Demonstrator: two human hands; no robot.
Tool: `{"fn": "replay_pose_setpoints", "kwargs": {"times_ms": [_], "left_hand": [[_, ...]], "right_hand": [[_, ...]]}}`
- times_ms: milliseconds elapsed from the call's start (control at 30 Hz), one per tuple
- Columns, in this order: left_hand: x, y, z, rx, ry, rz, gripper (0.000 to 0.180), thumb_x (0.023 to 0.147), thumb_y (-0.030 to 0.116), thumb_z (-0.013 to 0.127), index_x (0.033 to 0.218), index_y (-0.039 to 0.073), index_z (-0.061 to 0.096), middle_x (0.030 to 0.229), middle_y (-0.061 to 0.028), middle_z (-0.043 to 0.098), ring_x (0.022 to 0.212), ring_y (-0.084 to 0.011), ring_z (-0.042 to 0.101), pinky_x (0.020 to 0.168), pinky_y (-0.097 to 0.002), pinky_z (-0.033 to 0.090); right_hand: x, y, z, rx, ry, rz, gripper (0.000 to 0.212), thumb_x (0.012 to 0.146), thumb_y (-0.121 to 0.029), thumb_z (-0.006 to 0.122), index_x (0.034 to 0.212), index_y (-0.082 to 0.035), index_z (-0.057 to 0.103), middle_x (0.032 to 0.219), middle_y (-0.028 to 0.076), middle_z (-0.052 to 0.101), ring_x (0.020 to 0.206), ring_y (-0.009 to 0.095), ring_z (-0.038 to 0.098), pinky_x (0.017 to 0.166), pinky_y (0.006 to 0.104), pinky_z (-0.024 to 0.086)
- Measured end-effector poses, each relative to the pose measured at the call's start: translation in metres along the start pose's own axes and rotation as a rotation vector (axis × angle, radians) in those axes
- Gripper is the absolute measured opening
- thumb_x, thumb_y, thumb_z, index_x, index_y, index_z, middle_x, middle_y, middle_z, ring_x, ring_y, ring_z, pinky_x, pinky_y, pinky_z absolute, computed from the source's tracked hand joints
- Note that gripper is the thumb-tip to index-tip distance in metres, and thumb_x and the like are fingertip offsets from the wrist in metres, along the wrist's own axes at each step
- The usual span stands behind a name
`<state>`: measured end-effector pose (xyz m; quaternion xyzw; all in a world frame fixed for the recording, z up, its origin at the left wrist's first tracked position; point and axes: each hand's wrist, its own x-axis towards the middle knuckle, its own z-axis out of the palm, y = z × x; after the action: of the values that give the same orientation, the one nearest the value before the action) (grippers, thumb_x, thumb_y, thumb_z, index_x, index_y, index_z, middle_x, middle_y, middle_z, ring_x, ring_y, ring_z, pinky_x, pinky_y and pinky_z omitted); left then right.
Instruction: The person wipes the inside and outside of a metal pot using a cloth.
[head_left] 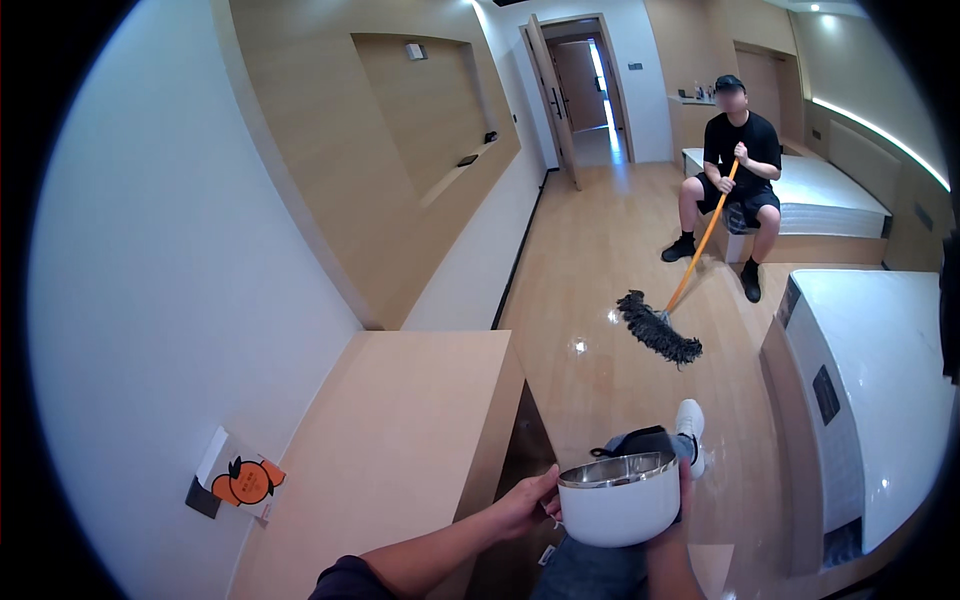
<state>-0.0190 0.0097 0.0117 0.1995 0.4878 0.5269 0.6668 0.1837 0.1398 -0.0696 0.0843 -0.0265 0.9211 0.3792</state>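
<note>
A white bowl (620, 510) with a shiny metal lining is held in front of the wearer's body, above a denim-covered leg (585, 572) and apart from the table. Its mouth faces up, and the rim appears slightly higher on the right, though the lens may exaggerate that.

The left hand (532, 500) meets the bowl's left side, thumb near the rim and fingers bent closely in around that edge; their exact hold below is hard to make out. The right hand (685, 490) is at the far right side, mostly hidden by the bowl, so how far its fingers curl cannot be told.

Holding it well calls for even support from both sides, a level rim, and fingertips outside the lining. Keeping the base clear of the leg and the table corner would guard against a knock.

To the left is a pale wooden table (400, 400), with an orange-printed packet (245, 478) by the wall. Beyond, on the wooden floor (575, 260), rests a dark mop (660, 330), gripped by a person (742, 150) seated on a mattress (835, 195). Another mattress (890, 380) lies at the right.
</note>
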Motion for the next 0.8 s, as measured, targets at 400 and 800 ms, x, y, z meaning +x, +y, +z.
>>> {"fn": "replay_pose_setpoints", "kwargs": {"times_ms": [400, 800], "left_hand": [[0.015, -0.027, -0.019, 0.012, -0.151, 0.046, 0.074, 0.095, 0.077, 0.045, 0.109, 0.009, 0.070, 0.085, -0.0002, 0.066, 0.078, -0.0124, 0.060, 0.073, -0.0305, 0.047], [0.002, -0.012, 0.005, -0.026, 0.121, -0.012, 0.069, 0.098, 0.074, 0.045, 0.080, 0.009, 0.062, 0.069, -0.0018, 0.058, 0.070, -0.0158, 0.057, 0.071, -0.0288, 0.046]], "right_hand": [[-0.004, 0.013, -0.011, -0.020, 0.121, 0.018, 0.069, 0.107, -0.059, 0.039, 0.146, -0.005, 0.056, 0.141, 0.019, 0.064, 0.123, 0.040, 0.065, 0.105, 0.0549, 0.052], [-0.009, 0.016, -0.016, -0.045, 0.115, 0.020, 0.070, 0.107, -0.059, 0.038, 0.146, -0.004, 0.056, 0.141, 0.019, 0.064, 0.124, 0.039, 0.065, 0.106, 0.0532, 0.052]]}}
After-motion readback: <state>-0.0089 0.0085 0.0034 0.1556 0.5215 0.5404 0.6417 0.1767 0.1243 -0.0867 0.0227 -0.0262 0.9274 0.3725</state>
